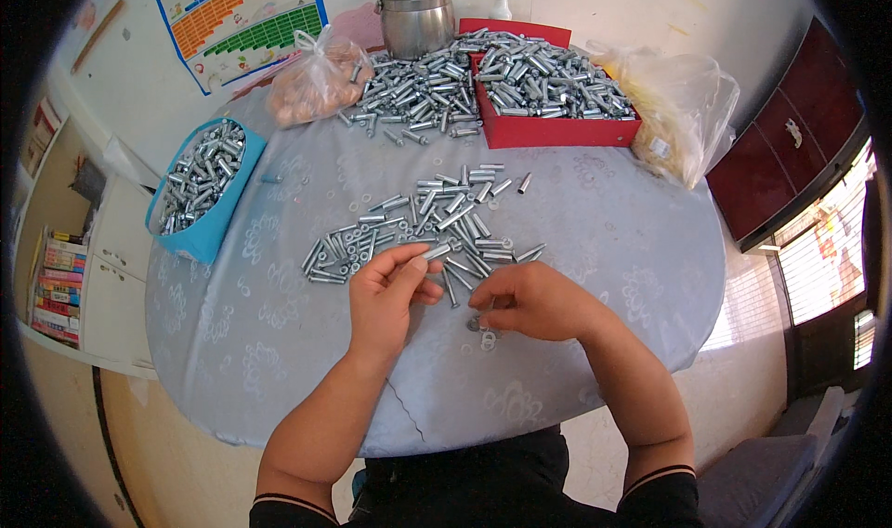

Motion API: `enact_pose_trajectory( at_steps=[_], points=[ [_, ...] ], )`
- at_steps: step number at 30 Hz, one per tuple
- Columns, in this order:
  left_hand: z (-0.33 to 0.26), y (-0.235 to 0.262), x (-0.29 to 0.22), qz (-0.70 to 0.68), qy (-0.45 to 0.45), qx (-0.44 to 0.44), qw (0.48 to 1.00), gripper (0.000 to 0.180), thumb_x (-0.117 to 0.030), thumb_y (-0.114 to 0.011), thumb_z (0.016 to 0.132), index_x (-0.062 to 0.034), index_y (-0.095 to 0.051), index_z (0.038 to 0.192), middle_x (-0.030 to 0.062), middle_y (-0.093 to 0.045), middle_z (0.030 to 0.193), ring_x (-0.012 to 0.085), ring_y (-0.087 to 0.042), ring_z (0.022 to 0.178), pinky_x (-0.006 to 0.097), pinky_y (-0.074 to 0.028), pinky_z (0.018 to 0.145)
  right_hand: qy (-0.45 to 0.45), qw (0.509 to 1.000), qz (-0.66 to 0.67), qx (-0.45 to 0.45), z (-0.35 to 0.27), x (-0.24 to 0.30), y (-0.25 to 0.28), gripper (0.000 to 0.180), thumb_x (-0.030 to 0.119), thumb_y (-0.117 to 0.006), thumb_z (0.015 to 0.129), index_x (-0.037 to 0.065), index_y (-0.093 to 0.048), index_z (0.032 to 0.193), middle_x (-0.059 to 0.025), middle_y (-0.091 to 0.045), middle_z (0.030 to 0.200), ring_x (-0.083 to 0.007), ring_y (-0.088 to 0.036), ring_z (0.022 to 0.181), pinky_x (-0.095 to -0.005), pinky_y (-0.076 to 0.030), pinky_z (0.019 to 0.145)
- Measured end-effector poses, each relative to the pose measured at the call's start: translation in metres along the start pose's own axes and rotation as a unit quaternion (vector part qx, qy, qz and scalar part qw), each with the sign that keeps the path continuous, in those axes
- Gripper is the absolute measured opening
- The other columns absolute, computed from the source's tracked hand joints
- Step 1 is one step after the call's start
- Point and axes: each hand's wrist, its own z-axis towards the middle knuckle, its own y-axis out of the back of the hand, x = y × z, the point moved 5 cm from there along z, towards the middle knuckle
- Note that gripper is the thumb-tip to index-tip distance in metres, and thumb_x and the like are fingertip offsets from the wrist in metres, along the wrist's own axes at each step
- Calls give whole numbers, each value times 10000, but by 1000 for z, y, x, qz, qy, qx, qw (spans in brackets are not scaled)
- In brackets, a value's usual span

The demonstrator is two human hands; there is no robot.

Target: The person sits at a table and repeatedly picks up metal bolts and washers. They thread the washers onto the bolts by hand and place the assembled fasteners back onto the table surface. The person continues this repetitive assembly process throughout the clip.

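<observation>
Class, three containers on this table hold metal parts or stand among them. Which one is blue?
The blue tub at the table's left edge, filled with metal sleeves; the red tray and steel canister stand at the far side.

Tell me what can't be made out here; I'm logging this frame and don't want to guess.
Head view only:
- Right hand: fingertips curl under, hiding whatever they pinch above the washers.
- Left hand: the metal sleeve is partly covered by fingers.
- Blue tray, red box: parts too small to tell apart.
- Steel pot: top cut off.
</observation>
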Motion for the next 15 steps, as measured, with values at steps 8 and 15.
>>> enact_pose_trajectory(
  at_steps=[8, 15],
  points=[
    [0, 2, -2, 5, -7, -4, 1000, 225, -106, -565, 929, 3, -635, 1113, 120, -693, 939, 143, -651, 685, 272, -539, 601, -126, 948, -66, -285, 27, -53, 69, 186, 154, -671, 796, 29, -715, 926, -157, -696, 866, -302, -669, 806, -386, -523, 737],
    [2, 6, 0, 6, -2, -6, 1000, 225, -104, -568, 927, -1, -636, 1115, 119, -695, 940, 146, -652, 693, 272, -539, 606, -146, 928, -165, -299, 68, -84, 62, 182, 170, -709, 747, 84, -743, 904, -178, -663, 916, -341, -641, 852, -420, -508, 795]
  ],
)
